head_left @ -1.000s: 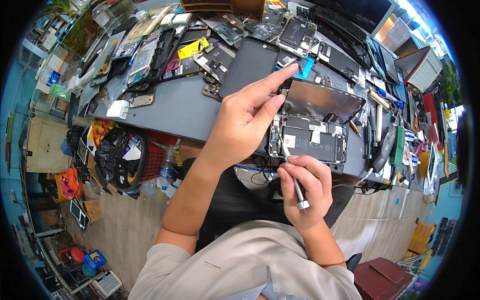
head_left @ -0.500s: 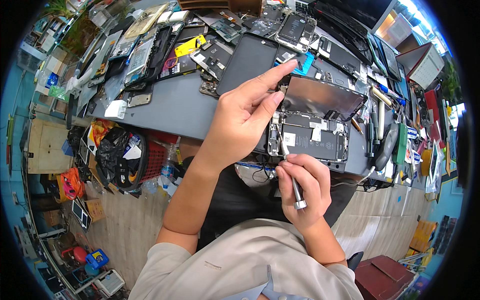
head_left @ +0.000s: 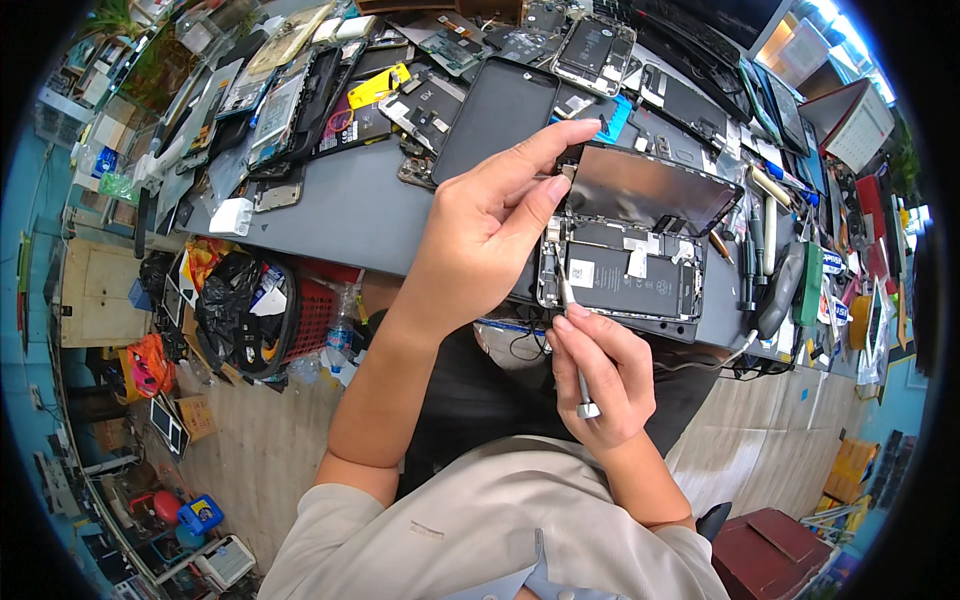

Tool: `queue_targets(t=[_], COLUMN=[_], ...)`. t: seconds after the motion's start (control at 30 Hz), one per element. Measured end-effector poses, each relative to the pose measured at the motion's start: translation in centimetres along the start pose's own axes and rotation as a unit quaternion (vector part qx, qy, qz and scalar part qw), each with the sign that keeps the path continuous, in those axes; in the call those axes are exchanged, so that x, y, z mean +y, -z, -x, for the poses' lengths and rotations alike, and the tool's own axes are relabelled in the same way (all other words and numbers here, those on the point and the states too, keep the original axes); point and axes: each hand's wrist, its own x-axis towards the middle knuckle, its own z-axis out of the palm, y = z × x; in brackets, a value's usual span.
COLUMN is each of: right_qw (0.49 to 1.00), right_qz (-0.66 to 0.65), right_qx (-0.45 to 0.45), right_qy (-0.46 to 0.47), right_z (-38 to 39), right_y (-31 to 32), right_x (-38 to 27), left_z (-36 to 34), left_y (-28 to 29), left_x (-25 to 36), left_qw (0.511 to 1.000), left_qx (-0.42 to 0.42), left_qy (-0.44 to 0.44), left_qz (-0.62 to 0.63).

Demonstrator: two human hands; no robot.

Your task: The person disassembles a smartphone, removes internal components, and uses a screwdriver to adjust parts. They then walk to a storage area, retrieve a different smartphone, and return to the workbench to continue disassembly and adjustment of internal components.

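An opened smartphone [head_left: 625,280] lies at the front edge of the desk, its black battery and inner parts bare. Its screen panel [head_left: 650,192] stands tilted up along the far side, still next to the body. My left hand [head_left: 490,230] is closed on the left edge of this panel, index finger stretched along the top and thumb below. In my right hand [head_left: 610,375] is a slim screwdriver [head_left: 568,293] with a silver round end cap. Its tip points at the left end of the phone body; whether it touches a screw is too small to tell.
Phone parts crowd the desk behind, among them a black phone panel [head_left: 497,120], a yellow piece [head_left: 378,85] and a blue piece [head_left: 612,125]. Screwdrivers [head_left: 752,260] and a green-and-grey tool [head_left: 790,290] lie at right. A red basket [head_left: 312,318] with bags stands below left.
My right hand has shifted slightly left, and the screwdriver's cap end has swung left, so the shaft stands straighter in view. My left hand keeps its hold on the panel.
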Motion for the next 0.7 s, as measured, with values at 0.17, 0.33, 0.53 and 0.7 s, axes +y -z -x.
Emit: queue_targets(t=[0.17,0.33,0.53,0.7], right_qw=[1.000,1.000,1.000,1.000], right_qz=[0.000,0.008,-0.002,-0.006], right_qx=[0.009,0.011,0.012,0.007], right_qy=[-0.001,-0.001,0.006,0.013], right_z=[0.55,0.48,0.50,0.47], right_y=[-0.38,-0.44,-0.53,-0.40], right_x=[0.05,-0.01,0.08,0.28], left_z=[-0.14,-0.09,-0.18,-0.14], left_y=[-0.54,-0.48,-0.49,-0.48], left_x=[-0.60,-0.52,-0.77,-0.59], left_qw=[0.997,0.998,0.998,0.998], left_qx=[0.048,0.046,0.047,0.047], left_qy=[-0.050,-0.027,-0.041,-0.036], left_qz=[-0.019,-0.017,-0.015,-0.019])
